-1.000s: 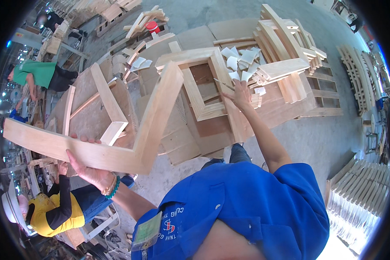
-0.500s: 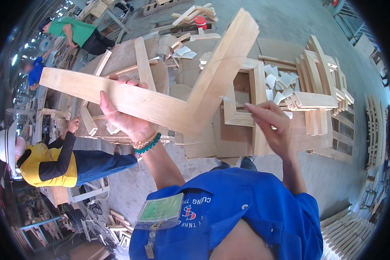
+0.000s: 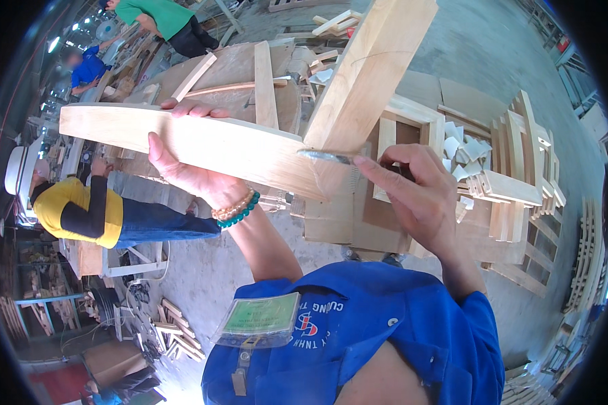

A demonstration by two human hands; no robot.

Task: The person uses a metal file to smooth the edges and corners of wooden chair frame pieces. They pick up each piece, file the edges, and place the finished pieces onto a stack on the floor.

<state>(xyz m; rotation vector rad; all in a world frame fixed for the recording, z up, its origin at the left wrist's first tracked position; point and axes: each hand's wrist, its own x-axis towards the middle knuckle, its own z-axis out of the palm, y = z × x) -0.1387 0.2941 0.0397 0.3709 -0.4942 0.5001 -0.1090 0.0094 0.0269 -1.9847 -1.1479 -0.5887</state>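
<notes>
Above the workshop floor (image 3: pixel 203 283), w/ our left hand (image 3: pixel 186 165) we grip the angled wooden frame piece (image 3: pixel 250 145), raised at chest height. Our right hand (image 3: pixel 415 192) pinches a thin metal blade (image 3: pixel 324 156), its tip touching the joint. 1 co-worker in yellow (image 3: pixel 81 209) sits nearby, left.

Bright daylight, pretty even, no harsh shadows. Bit of glare off the pale wooden frame (image 3: pixel 236 145) and a blown-out patch low on the floor (image 3: pixel 182 378). Heavy fisheye bending near the rim, black corners. Sharp in the middle, softer and smeary toward the edges.
</notes>
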